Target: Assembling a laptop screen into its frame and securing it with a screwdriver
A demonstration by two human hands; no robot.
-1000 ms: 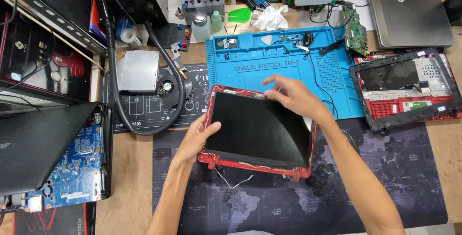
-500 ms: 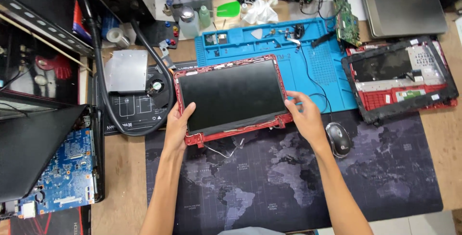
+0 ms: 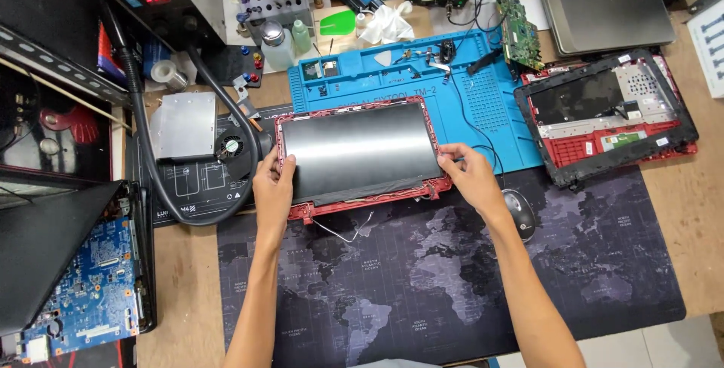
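Note:
A laptop screen panel (image 3: 360, 151) in a red lid frame lies flat, partly on the blue repair mat (image 3: 483, 104) and partly on the dark world-map desk mat (image 3: 422, 277). My left hand (image 3: 273, 185) grips the frame's left edge. My right hand (image 3: 469, 174) holds its right lower corner. Thin white wires (image 3: 348, 231) trail from the frame's lower edge onto the desk mat.
A black mouse (image 3: 520, 214) sits just right of my right hand. A red laptop base (image 3: 603, 115) with a black bezel lies at right, a closed grey laptop (image 3: 603, 2) behind it. At left are a hose (image 3: 151, 157), a fan unit (image 3: 230, 147), an open laptop with blue board (image 3: 83, 285). Bottles and tools crowd the back.
The panel, tilted up a second ago, now lies flat and farther back toward the blue mat. Both hands have moved to its left and right edges.

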